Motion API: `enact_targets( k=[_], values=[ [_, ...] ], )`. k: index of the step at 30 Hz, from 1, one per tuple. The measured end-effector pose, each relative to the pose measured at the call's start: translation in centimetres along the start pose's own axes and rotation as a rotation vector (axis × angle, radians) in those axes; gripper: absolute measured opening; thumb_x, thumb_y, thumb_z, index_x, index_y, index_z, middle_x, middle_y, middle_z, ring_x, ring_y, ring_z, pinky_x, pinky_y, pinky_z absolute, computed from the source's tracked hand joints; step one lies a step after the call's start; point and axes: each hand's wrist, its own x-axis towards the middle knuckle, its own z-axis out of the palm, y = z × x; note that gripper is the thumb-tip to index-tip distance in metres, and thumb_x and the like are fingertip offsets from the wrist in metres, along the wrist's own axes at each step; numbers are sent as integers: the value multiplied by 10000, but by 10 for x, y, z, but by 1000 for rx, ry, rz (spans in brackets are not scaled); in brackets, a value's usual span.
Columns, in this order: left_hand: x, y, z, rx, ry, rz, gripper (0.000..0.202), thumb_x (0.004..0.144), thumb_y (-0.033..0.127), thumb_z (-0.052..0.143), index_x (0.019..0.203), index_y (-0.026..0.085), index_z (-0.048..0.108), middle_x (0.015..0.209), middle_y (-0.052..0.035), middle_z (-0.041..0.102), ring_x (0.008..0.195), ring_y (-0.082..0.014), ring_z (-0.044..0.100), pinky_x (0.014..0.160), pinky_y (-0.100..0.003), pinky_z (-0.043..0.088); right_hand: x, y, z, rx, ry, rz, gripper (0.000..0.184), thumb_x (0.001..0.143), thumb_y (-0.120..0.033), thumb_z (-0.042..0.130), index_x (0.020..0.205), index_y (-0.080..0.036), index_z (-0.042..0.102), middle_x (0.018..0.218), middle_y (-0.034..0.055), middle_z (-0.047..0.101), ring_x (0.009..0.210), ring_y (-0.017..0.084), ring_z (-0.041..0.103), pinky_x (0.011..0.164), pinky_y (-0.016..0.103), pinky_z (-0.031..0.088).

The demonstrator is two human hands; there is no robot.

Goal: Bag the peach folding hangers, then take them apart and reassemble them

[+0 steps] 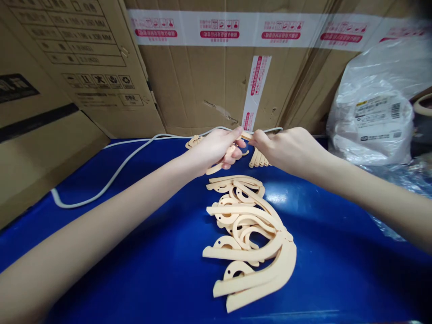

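Note:
Near the back of the blue surface, my left hand (219,146) is closed around a beige curved hanger piece (214,169), whose end shows below the fingers. Between the two hands, a narrow beige part (246,136) is pinched; whether it is joined to the curved piece is hidden. My right hand (286,146) is closed on the other end of that part, fingers mostly out of sight. In front of the hands lies a loose pile of beige hanger pieces (259,256), with curved arms, hooked loops and small holes.
Slim beige strips (258,158) lie side by side beneath my right hand. More curved pieces (193,142) sit behind my left wrist. A white cable (118,173) crosses the blue table (162,270). Cardboard boxes (202,76) wall the back and left; plastic-wrapped packages (371,112) stand right.

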Motion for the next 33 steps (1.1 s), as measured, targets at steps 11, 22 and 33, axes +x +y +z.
enact_targets(
  k=[11, 22, 33],
  values=[
    [9, -10, -28, 583, 361, 283, 335, 1032, 326, 374, 737, 203, 476, 629, 2, 530, 559, -130, 554, 566, -266, 455, 25, 34, 27, 1010, -81, 387, 406, 1030, -461, 249, 775, -238, 473, 484, -31, 460, 420, 137, 440, 485, 282, 379],
    [52, -63, -120, 858, 538, 103, 269, 821, 450, 683, 779, 187, 645, 834, -85, 670, 841, -251, 620, 739, -338, 437, -38, 94, 68, 431, 205, 360, 191, 937, -345, 525, 786, -250, 458, 951, 158, 664, 784, 241, 576, 657, 340, 340],
    [-35, -39, -52, 979, -110, 50, 474, 803, 604, 640, 1089, 226, 652, 1051, -49, 699, 913, -229, 628, 738, -291, 440, -54, 88, 100, 511, 88, 90, 294, 936, -199, 486, 1114, -183, 721, 1277, 195, 685, 1164, 354, 663, 986, 496, 506]
  ],
)
